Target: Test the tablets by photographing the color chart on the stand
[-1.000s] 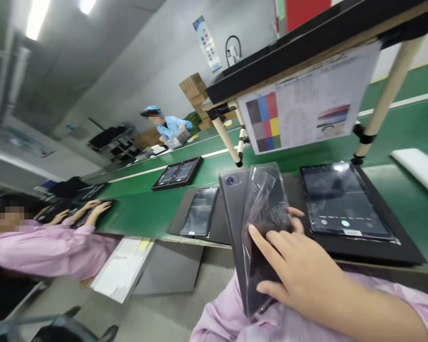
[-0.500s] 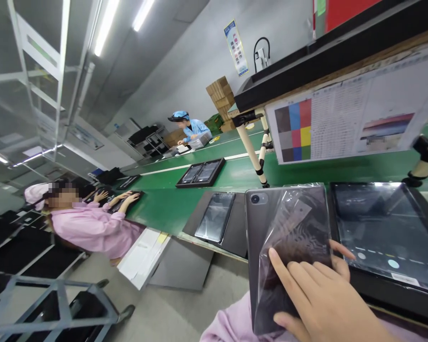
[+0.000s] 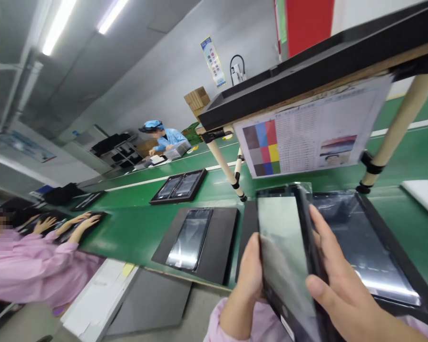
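Note:
I hold a dark tablet [image 3: 285, 256] in a clear plastic bag upright in front of me, its glossy screen side facing me. My left hand [image 3: 246, 280] grips its left edge, fingers wrapped behind it. My right hand [image 3: 338, 280] clasps the right edge, fingers curled over the rim. Behind it on the green belt [image 3: 139, 218] lies a second tablet [image 3: 364, 247] on a black tray.
Another tablet on a black mat [image 3: 194, 237] lies to the left, a black tray [image 3: 180, 185] farther back. A colour chart sheet [image 3: 306, 135] hangs from a shelf on posts [image 3: 224, 166]. A co-worker in pink [image 3: 32, 266] sits at left, another in blue [image 3: 164, 137] far back.
The tablet has been turned over from its camera back to its screen side. My left hand has come into view on its left edge, and my right hand moved to the right edge.

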Tool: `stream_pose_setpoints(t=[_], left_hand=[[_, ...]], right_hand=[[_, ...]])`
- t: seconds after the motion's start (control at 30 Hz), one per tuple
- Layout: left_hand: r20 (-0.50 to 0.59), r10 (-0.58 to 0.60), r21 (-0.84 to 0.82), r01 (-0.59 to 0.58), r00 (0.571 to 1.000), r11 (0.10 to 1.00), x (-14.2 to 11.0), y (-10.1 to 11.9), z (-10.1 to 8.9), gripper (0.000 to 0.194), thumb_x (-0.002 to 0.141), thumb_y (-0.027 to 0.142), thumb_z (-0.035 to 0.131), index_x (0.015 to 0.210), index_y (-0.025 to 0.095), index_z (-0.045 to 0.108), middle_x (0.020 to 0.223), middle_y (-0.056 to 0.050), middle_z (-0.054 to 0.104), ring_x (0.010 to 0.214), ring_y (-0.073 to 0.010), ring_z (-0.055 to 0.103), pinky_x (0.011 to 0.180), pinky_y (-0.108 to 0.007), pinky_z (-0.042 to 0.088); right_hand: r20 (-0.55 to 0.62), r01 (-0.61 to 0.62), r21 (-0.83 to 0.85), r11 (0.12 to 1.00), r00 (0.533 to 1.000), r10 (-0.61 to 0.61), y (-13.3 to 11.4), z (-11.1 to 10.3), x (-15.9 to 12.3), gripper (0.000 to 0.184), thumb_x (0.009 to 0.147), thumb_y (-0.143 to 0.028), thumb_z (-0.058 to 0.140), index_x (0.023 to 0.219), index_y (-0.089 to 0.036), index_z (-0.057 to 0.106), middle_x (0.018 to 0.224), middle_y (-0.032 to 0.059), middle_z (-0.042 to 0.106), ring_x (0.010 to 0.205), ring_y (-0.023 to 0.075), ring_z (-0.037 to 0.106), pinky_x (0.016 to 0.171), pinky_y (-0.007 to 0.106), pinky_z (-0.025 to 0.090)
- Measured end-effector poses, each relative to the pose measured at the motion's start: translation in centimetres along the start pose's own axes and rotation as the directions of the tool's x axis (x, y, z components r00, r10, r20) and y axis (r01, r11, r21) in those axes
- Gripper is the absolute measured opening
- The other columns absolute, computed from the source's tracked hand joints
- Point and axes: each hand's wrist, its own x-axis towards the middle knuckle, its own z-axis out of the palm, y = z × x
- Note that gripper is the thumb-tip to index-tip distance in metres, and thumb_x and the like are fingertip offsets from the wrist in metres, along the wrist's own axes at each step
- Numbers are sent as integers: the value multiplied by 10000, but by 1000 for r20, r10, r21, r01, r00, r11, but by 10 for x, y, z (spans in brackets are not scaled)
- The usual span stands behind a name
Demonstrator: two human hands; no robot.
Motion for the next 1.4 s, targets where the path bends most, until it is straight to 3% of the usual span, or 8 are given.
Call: stream_pose_setpoints(t=[0.3,0.7,0.97,1.1,1.17,1.23,1.3,1.4], left_hand=[[300,-142,-235,217,944,947,-2,27,-2,438,748,489,816,1135,296,742,1183,-45,753,1068,-268,711,1060,-467,487],[75,-159,-55,163,984,985,-1,35,-6,509,674,523,855,1078,230,755,1071,-82,773,1043,-297,717,958,-433,548],[-7,-97,333,94,995,938,45,47,-22,526,707,541,767,1059,150,761,954,-129,774,993,-319,718,924,-468,547],[-79,62,506,-14,995,862,62,41,-27,465,760,503,701,1066,157,748,1231,-163,701,1321,-345,529,1144,-518,354],[-21,235,670,-161,972,724,55,40,-18,478,827,438,638,1222,173,686,1427,-153,582,1442,-319,378,1215,-519,211],[260,323,822,-384,910,421,40,35,0,504,901,364,536,1363,173,593,1476,-158,539,1447,-313,369,1219,-555,174],[583,177,786,-606,793,120,23,22,23,521,939,306,451,1432,157,529,1422,-180,588,1408,-335,436,1193,-604,215],[765,-84,641,-768,639,-2,-1,-8,50,549,929,275,448,1455,128,503,1387,-211,614,1398,-374,462,1161,-636,266]], right_hand=[[31,49,30,998,998,-50,25,-30,16,623,1090,-442,306,1620,-287,18,1594,25,146,1440,194,255,1110,320,413],[101,8,-216,976,995,14,66,-37,11,628,1085,-444,302,1615,-315,-9,1540,87,333,1334,260,467,973,424,555],[-184,-441,-197,876,894,409,112,-94,-30,586,1029,-600,279,1576,-496,93,1479,57,460,1222,388,558,982,657,500],[-179,-569,-261,780,822,540,141,-129,-71,552,984,-628,412,1519,-524,320,1476,-30,456,1346,392,426,1142,615,369],[-207,-656,-176,734,754,624,154,-135,-83,554,954,-631,503,1483,-479,435,1480,-18,452,1394,367,363,1197,550,307],[-225,-741,-31,671,659,718,163,-133,-84,642,913,-680,547,1484,-397,475,1499,28,430,1426,362,304,1222,547,223],[-208,-770,69,635,611,764,168,-125,-78,798,887,-761,500,1538,-309,409,1527,78,384,1441,358,269,1215,570,159],[-164,-757,117,643,624,764,165,-109,-65,936,880,-829,400,1581,-215,311,1580,96,261,1467,318,214,1209,566,129]])
